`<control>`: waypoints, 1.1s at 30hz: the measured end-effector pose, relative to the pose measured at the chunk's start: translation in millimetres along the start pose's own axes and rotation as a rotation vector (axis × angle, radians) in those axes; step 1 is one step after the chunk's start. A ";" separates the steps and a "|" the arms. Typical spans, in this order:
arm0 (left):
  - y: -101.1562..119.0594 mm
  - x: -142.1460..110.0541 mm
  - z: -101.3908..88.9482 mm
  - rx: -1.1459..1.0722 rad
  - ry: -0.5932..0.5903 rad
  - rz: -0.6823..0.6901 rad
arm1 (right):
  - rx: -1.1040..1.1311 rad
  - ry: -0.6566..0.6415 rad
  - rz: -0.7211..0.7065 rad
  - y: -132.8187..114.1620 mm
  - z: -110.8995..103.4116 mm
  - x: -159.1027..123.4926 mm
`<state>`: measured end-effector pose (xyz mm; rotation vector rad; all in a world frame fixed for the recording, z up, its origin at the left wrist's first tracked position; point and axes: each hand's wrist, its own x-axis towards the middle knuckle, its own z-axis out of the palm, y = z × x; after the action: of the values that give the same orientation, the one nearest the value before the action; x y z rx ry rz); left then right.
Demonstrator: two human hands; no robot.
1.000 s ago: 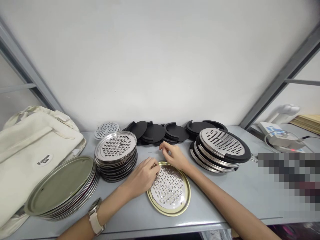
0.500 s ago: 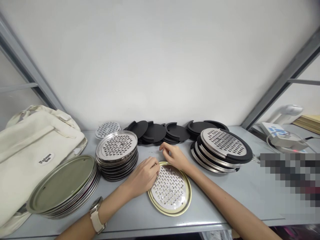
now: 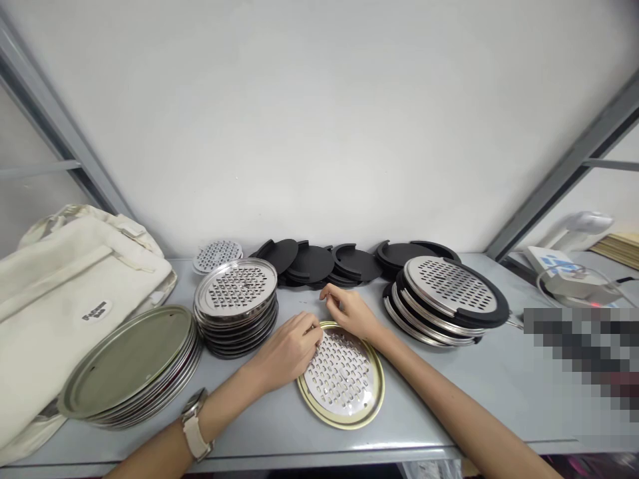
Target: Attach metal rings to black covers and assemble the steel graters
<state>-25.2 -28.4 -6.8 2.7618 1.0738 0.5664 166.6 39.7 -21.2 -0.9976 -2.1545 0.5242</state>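
Note:
A round metal grater disc [image 3: 342, 374] with rows of raised slots lies inside a shallow gold-rimmed round tray [image 3: 367, 419] on the table. My left hand [image 3: 294, 346] is closed at the upper left edge of the disc, its fingertips pinched there. My right hand [image 3: 350, 311] hovers at the tray's far rim, fingers loosely curled to the left with a gap between thumb and forefinger and nothing visible in it. The underside of its palm is hidden.
To the left stand a stack of grater discs and dark rings [image 3: 237, 289], a stack of olive trays [image 3: 134, 362] and a cream bag [image 3: 74, 286]. Black holders [image 3: 312, 263] line the wall. At right sit a grater stack with black rims [image 3: 449, 286] and a white device [image 3: 569, 276].
The view has shifted very slightly. Both hands, the grater disc and the tray keep nearly the same positions relative to each other.

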 end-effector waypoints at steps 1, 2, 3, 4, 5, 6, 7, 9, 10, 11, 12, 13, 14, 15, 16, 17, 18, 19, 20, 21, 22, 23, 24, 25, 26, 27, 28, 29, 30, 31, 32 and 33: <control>0.0 0.1 0.0 0.002 -0.002 0.001 | 0.000 -0.002 -0.001 0.1 0.1 0.1; 0.1 0.1 0.0 0.002 -0.006 0.001 | 0.001 -0.006 -0.003 0.2 0.2 0.1; 0.2 0.2 0.0 0.003 -0.010 0.000 | 0.001 -0.008 -0.004 0.3 0.3 0.1; 0.2 0.2 -0.1 0.003 -0.012 -0.001 | 0.003 -0.009 -0.005 0.4 0.5 0.0; 0.3 0.3 -0.3 0.002 -0.013 -0.001 | 0.003 -0.010 -0.004 0.5 0.6 -0.1; 0.3 0.3 -0.4 0.001 -0.012 0.000 | 0.003 -0.009 -0.003 0.5 0.7 -0.2; 0.3 0.3 -0.5 0.000 -0.011 0.002 | 0.002 -0.008 0.000 0.4 0.8 -0.3; 0.3 0.3 -0.5 0.000 -0.012 0.005 | 0.001 -0.006 0.006 0.0 0.9 -0.4; 0.3 0.2 -0.5 0.001 -0.015 0.004 | -0.001 -0.007 0.007 -0.2 0.8 -0.5; 0.3 0.0 -0.3 0.002 -0.018 0.002 | -0.002 -0.007 0.008 -0.4 0.8 -0.5; 0.3 -0.1 -0.2 0.004 -0.021 -0.001 | -0.003 -0.007 0.008 -0.6 0.7 -0.5; 0.4 -0.2 -0.1 0.004 -0.022 -0.003 | -0.005 -0.008 0.008 -0.7 0.5 -0.5; 0.4 -0.3 0.0 0.003 -0.022 -0.004 | -0.007 -0.010 0.009 -0.8 0.4 -0.6; 0.4 -0.4 0.0 0.001 -0.021 -0.004 | -0.009 -0.011 0.010 -0.9 0.3 -0.6; 0.4 -0.4 0.0 -0.001 -0.019 -0.001 | -0.011 -0.013 0.011 -1.0 0.1 -0.6; 0.3 -0.3 -0.1 -0.003 -0.017 0.001 | -0.013 -0.015 0.012 -1.1 0.0 -0.7; 0.2 -0.1 -0.1 -0.004 -0.015 0.003 | -0.014 -0.016 0.012 -1.3 -0.1 -0.7; 0.2 0.0 -0.2 -0.005 -0.014 0.005 | -0.015 -0.017 0.013 -1.4 -0.2 -0.8; 0.2 0.2 -0.2 -0.006 -0.012 0.007 | -0.016 -0.017 0.012 -1.5 -0.2 -0.8; 0.2 0.4 -0.3 -0.007 -0.011 0.007 | -0.018 -0.018 0.011 -1.5 -0.2 -0.7; 0.2 0.5 -0.3 -0.009 -0.010 0.008 | -0.022 -0.019 0.010 -1.4 -0.1 -0.7; 0.2 0.5 -0.3 -0.011 -0.010 0.009 | -0.026 -0.020 0.008 -1.1 0.0 -0.6; 0.2 0.5 -0.2 -0.011 -0.011 0.008 | -0.030 -0.021 0.005 -0.8 0.1 -0.5; 0.2 0.4 0.0 -0.008 -0.017 0.005 | -0.034 -0.023 0.002 -0.6 0.1 -0.4; 0.1 0.2 0.3 -0.004 -0.024 0.000 | -0.037 -0.025 -0.001 -0.4 -0.1 -0.3; -0.2 -0.1 0.7 0.002 -0.030 -0.006 | -0.040 -0.027 -0.005 -0.6 -0.4 -0.3; -0.5 -0.4 1.2 0.007 -0.034 -0.012 | -0.042 -0.030 -0.008 -1.1 -0.9 -0.3; -1.0 -0.6 1.8 0.012 -0.035 -0.019 | -0.044 -0.035 -0.012 -2.1 -1.5 -0.4; -1.5 -0.8 2.4 0.015 -0.034 -0.024 | -0.046 -0.042 -0.020 -3.7 -2.2 -0.5; -2.0 -0.9 2.9 0.017 -0.033 -0.026 | -0.047 -0.051 -0.031 -5.9 -2.7 -0.8; -2.5 -0.9 3.4 0.020 -0.034 -0.029 | -0.047 -0.062 -0.046 -8.6 -3.2 -1.2; -2.9 -0.8 3.7 0.023 -0.034 -0.033 | -0.044 -0.075 -0.062 -11.8 -3.4 -1.7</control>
<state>-26.2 -26.7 -11.2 2.7573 1.1239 0.5034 164.0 31.2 -12.6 -0.9455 -2.2647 0.4932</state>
